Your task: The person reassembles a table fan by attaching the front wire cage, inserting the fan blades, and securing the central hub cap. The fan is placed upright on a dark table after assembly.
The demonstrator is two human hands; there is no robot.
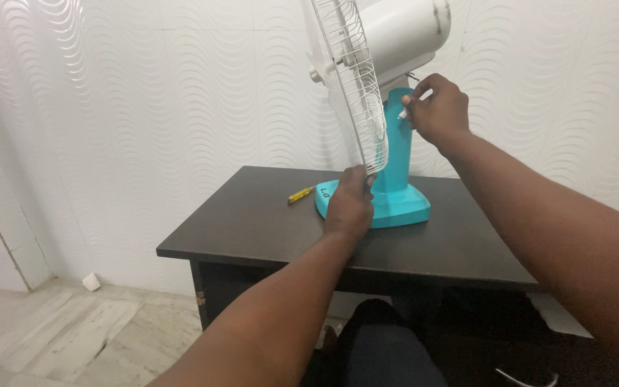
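Up close, left hand [350, 203] pinching the lower rim of the white wire fan guard [357, 86], right hand [435, 109] closed around a small white part beside the teal fan stand [395, 179]. Standing on the dark bench [252, 222], against the wavy white wall [145, 93]. Just left of the base, a yellow screwdriver [300, 194]. Guard partly hiding the white motor housing [402, 32].

Both forearms bare, no sleeves, watch or rings visible. Left hand [349, 204] and right hand [435, 107] ungloved. Dark trousers cover the knee below the table [252, 229] edge.
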